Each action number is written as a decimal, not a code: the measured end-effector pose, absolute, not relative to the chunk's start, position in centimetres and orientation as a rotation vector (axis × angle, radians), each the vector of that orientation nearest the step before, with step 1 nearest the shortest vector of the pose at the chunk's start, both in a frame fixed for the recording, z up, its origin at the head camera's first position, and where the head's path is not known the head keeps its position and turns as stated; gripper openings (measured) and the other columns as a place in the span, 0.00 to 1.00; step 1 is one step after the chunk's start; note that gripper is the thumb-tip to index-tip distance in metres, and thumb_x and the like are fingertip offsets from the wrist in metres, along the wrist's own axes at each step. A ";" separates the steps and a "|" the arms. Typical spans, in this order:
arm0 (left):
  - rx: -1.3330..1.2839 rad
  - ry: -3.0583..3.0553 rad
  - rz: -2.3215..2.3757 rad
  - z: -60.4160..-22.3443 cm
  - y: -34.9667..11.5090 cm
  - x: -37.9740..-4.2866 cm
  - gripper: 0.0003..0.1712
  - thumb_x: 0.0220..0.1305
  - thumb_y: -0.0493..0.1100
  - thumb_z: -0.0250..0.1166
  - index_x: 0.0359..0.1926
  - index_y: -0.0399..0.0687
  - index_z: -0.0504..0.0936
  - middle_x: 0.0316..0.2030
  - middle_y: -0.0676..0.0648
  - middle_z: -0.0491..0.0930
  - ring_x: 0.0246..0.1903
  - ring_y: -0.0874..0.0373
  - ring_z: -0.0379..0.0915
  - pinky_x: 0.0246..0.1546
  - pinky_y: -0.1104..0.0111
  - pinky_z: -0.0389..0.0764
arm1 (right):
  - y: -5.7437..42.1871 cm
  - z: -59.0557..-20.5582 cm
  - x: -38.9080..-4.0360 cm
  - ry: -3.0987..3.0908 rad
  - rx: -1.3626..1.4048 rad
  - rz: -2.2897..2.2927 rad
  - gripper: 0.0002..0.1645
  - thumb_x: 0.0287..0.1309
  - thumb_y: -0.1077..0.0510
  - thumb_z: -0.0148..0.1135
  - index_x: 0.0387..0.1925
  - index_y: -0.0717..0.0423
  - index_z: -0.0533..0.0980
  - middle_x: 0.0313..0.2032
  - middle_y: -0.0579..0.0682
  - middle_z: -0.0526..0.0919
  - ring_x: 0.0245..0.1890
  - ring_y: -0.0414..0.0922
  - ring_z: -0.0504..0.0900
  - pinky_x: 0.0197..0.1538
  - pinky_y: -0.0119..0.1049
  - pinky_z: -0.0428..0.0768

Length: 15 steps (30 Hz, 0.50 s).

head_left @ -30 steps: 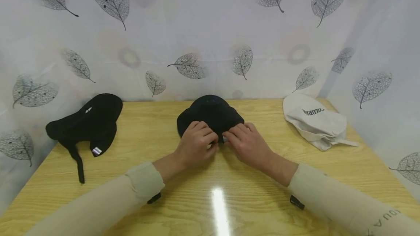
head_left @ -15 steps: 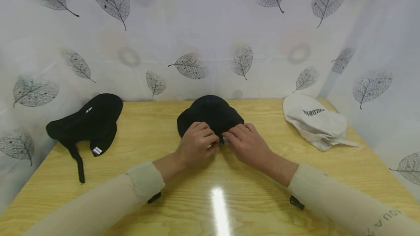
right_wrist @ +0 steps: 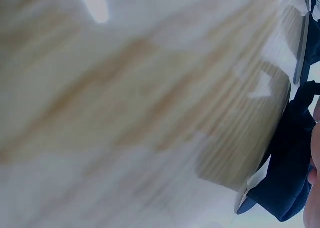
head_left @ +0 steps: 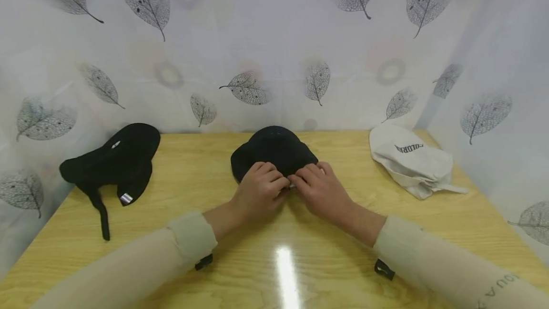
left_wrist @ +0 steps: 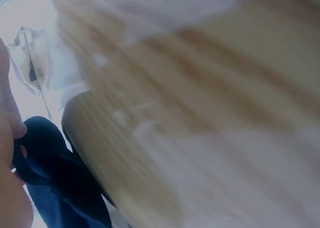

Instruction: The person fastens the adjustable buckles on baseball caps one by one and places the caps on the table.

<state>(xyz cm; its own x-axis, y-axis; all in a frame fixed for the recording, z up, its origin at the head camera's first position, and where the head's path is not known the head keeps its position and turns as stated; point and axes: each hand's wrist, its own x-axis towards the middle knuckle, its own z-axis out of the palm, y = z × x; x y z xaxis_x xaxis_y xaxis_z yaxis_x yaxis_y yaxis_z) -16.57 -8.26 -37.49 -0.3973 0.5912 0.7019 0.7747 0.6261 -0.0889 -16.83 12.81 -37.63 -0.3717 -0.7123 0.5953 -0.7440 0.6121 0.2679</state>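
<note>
A black cap (head_left: 274,149) lies at the middle of the table's far side, its near edge between my two hands. My left hand (head_left: 262,189) pinches that edge with curled fingers. Close beside it, my right hand (head_left: 319,189) pinches the strap end at the same edge, where a small light bit shows between the fingertips. In the left wrist view the dark cap cloth (left_wrist: 47,153) hangs at the left fingers. The right wrist view shows the cap (right_wrist: 285,158) against the right fingers at the image edge.
Another black cap (head_left: 116,156) with a hanging strap lies at the left. A cream cap (head_left: 411,159) with dark lettering lies at the right. Behind the wooden table (head_left: 193,156) hangs a white curtain (head_left: 274,37) with leaf prints.
The right fingertips have shifted slightly left toward the left hand, and the gap between the hands has narrowed. The other caps have stayed in place.
</note>
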 end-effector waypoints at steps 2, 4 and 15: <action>-1.067 -2.139 -0.283 -37.4 -8.4 -16.4 0.05 0.54 0.44 0.75 0.29 0.51 0.86 0.28 0.53 0.84 0.34 0.56 0.77 0.43 0.63 0.77 | 12.8 -37.7 -16.8 -2.150 1.133 0.038 0.13 0.58 0.54 0.71 0.44 0.54 0.82 0.39 0.49 0.81 0.41 0.48 0.78 0.46 0.46 0.74; -1.064 -2.151 -0.274 -37.4 -8.8 -16.2 0.04 0.53 0.43 0.74 0.28 0.51 0.86 0.28 0.53 0.85 0.34 0.55 0.77 0.43 0.62 0.77 | 12.8 -37.7 -16.8 -2.155 1.130 0.026 0.14 0.58 0.53 0.71 0.44 0.53 0.82 0.40 0.49 0.81 0.42 0.48 0.78 0.48 0.47 0.73; -1.097 -2.130 -0.323 -37.5 -9.9 -16.3 0.02 0.54 0.39 0.73 0.28 0.51 0.87 0.28 0.54 0.85 0.34 0.56 0.77 0.45 0.63 0.77 | 13.4 -37.4 -17.0 -2.159 1.149 0.026 0.15 0.57 0.51 0.72 0.42 0.54 0.82 0.38 0.49 0.82 0.41 0.49 0.78 0.48 0.46 0.74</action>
<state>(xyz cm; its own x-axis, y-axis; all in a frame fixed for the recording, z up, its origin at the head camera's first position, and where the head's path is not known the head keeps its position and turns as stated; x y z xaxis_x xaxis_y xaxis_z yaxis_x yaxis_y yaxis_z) -16.34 -9.87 -37.46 -0.3891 0.6109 0.6895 0.7880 0.6084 -0.0944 -17.00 13.43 -37.42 -0.3775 -0.7262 0.5746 -0.7399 0.6096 0.2844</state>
